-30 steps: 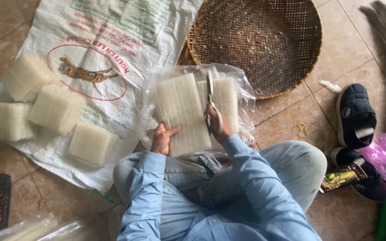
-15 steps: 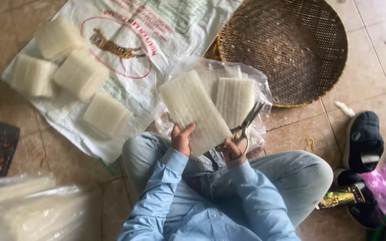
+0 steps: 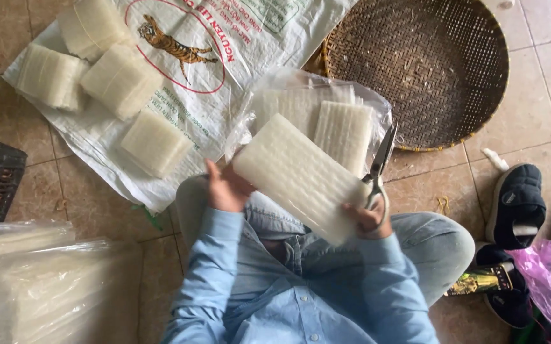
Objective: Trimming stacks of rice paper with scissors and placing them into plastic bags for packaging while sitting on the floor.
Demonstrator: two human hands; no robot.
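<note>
Left hand (image 3: 226,188) and right hand (image 3: 366,218) grip 1 white noodle block (image 3: 299,176); right fingers also closed around scissors (image 3: 379,162), blades up.

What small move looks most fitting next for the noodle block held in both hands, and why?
Probably carry the white noodle block leftward and set it on the printed sack. The left hand and right hand hold it lifted clear of the open plastic bag, the right also gripping scissors, and four similar blocks already lie there.
</note>
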